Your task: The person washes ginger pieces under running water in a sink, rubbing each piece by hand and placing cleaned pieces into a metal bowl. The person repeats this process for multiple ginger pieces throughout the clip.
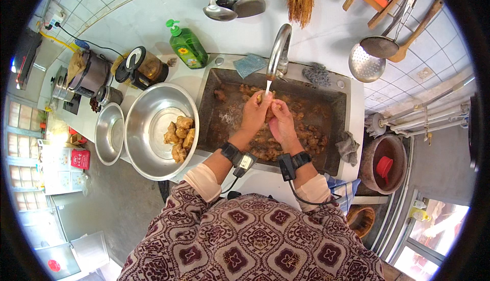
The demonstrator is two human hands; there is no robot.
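My left hand [254, 113] and my right hand [282, 122] meet under the stream from the curved metal faucet [278, 53]. Between their fingers is a piece of ginger root [270, 111], mostly covered by the fingers. Below them the dark sink [337, 106] holds muddy brown water with many ginger roots [310, 137], some heaped near the front. To the left, a large stainless steel basin [143, 143] has several paler ginger pieces [183, 130] lying at its right side.
A smaller metal basin [104, 135] stands further left. Behind are a glass kettle [147, 66], a green pump bottle [188, 49], a blue cloth [249, 65] and a dark scouring pad [317, 75]. A grey rag [347, 148] hangs on the sink's right edge. Ladles [220, 12] hang above.
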